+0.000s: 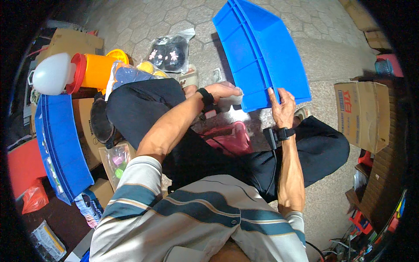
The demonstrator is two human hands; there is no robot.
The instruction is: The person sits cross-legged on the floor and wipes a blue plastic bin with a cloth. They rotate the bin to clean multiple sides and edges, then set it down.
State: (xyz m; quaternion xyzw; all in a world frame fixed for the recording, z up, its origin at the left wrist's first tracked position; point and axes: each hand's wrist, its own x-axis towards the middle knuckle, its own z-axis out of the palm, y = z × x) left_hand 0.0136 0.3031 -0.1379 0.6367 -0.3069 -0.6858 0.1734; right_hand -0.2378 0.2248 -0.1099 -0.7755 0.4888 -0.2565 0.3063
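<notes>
A large blue plastic bin [279, 48] is tilted up in front of me, above the paved floor. My right hand [283, 107] grips its near rim, the thumb on one side of the wall and the fingers on the other. Just left of the bin's lower corner, my left hand [220, 91] is closed on a pale, cloth-like piece [235, 98]. That piece is close to the bin wall; whether it touches cannot be made out. Black straps with small devices sit on both wrists.
Between my legs is a pink plastic item [229, 139]. Bagged black slippers [170, 54] lie ahead on the left, near an orange container [96, 72]. Another blue bin [61, 144] stands at far left. A cardboard box [362, 115] is to the right.
</notes>
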